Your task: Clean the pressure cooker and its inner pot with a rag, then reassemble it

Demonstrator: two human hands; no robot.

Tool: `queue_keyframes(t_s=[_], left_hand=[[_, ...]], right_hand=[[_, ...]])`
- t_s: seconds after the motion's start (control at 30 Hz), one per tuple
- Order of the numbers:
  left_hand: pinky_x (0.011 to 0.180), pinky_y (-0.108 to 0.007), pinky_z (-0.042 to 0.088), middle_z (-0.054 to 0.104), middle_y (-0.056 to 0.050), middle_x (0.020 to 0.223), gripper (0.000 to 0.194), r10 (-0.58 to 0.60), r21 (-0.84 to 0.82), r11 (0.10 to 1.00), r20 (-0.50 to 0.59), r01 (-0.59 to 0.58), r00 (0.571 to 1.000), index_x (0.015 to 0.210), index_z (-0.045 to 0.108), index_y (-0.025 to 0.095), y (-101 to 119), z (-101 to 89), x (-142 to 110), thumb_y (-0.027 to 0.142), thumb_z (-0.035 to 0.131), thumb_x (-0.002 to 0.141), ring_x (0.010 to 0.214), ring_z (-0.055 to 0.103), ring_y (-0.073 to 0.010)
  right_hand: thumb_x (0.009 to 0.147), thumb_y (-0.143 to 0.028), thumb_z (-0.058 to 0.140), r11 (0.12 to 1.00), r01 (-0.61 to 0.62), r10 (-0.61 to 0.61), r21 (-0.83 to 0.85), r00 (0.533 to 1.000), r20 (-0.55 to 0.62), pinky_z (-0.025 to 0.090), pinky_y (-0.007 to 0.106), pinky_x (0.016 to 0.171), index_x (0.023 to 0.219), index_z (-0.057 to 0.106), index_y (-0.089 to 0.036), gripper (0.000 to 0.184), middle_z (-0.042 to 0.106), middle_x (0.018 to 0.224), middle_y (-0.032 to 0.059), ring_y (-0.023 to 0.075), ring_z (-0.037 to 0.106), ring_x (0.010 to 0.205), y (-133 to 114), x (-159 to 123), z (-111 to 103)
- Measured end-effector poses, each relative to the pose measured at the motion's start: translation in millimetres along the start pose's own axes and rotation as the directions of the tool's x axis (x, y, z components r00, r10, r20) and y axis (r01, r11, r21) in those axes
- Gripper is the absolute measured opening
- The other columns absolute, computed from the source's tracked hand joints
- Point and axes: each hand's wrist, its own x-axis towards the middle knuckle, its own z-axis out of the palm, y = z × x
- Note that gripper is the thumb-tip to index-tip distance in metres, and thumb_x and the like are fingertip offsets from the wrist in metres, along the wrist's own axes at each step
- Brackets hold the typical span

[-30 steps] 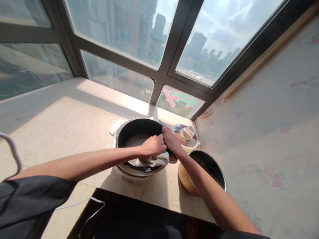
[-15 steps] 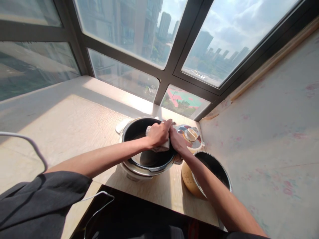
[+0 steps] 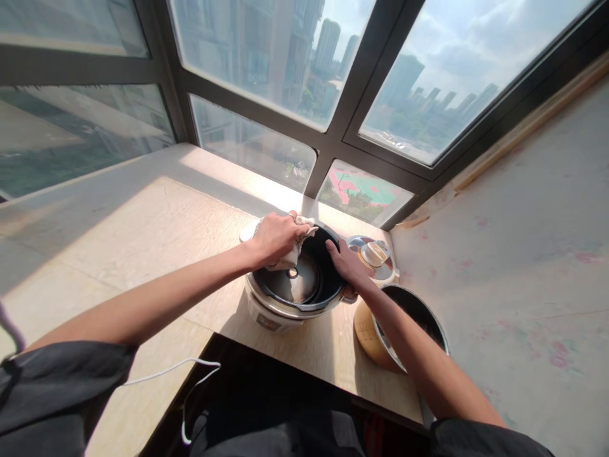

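Note:
A white electric pressure cooker (image 3: 273, 311) stands open on the sill, its dark inside showing a round metal heating plate (image 3: 304, 289) at the bottom. My left hand (image 3: 276, 236) is closed around a pale crumpled cloth (image 3: 286, 260), over the left and far part of the cooker's opening. Part of the cloth hangs down inside the rim. On the right side of the cooker, my right hand (image 3: 351, 263) grips the rim, thumb on the inner side and the other fingers outside, partly hidden.
Behind my right hand lies a round lid (image 3: 375, 255) with a pale knob. A golden inner pot (image 3: 375, 346) with a dark inside is below my right forearm. Window frames (image 3: 326, 143) rise behind, a papered wall (image 3: 518, 304) stands right, and a white cable (image 3: 176, 365) hangs by the sill's edge.
My left hand has moved left with the cloth, away from my right hand, uncovering the heating plate. My right hand stays at the right rim. The view has shifted slightly.

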Motion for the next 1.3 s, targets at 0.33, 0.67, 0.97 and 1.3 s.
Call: queue_keyframes(t_s=[0.33, 0.67, 0.97, 1.3], left_hand=[[0.077, -0.030, 0.053, 0.077, -0.005, 0.116, 0.061, 0.014, -0.265, 0.962, 0.261, 0.058, 0.965, 0.137, 0.069, 0.037, 32.6, 8.1, -33.8, 0.015, 0.056, 0.082, 0.097, 0.074, -0.0263], [0.084, -0.038, 0.059, 0.077, -0.015, 0.121, 0.045, 0.076, -0.195, 0.981, 0.452, 0.016, 0.889, 0.126, 0.074, 0.023, 41.5, 19.9, 15.9, 0.015, 0.060, 0.083, 0.106, 0.074, -0.0330], [0.105, -0.061, 0.048, 0.063, -0.024, 0.141, 0.068, -0.057, -0.067, 0.990, 0.602, 0.122, 0.796, 0.146, 0.057, 0.018, 26.4, 40.8, 37.2, 0.049, 0.066, 0.086, 0.126, 0.062, -0.0446], [0.084, -0.035, 0.058, 0.070, -0.019, 0.133, 0.079, 0.129, -0.192, 0.981, 0.711, 0.015, 0.691, 0.146, 0.057, 0.021, 21.7, 40.7, 30.7, 0.026, 0.074, 0.069, 0.112, 0.072, -0.0357]], right_hand=[[0.101, -0.063, 0.042, 0.998, -0.069, 0.069, -0.014, 0.998, -0.003, 0.049, 0.059, 0.104, 0.156, 0.044, -0.020, 0.069, 0.069, 0.134, 0.0185, 0.0415, 0.063, 0.128, -2.9, -1.1, -1.2], [0.101, -0.062, 0.042, 0.998, -0.045, 0.045, -0.037, 0.999, -0.007, 0.047, 0.058, 0.108, 0.157, 0.041, -0.020, 0.069, 0.068, 0.138, 0.0176, 0.0401, 0.064, 0.127, -0.5, 1.6, 1.0], [0.100, -0.062, 0.042, 0.998, 0.020, -0.021, -0.057, 0.999, -0.027, 0.048, 0.059, 0.107, 0.156, 0.042, -0.019, 0.070, 0.069, 0.135, 0.0177, 0.0413, 0.065, 0.123, 6.6, 5.8, 4.4], [0.099, -0.056, 0.048, 0.996, 0.087, -0.087, -0.012, 0.995, -0.045, 0.046, 0.059, 0.110, 0.154, 0.043, -0.020, 0.066, 0.067, 0.138, 0.0159, 0.0401, 0.063, 0.127, 8.7, 5.0, 6.0]])
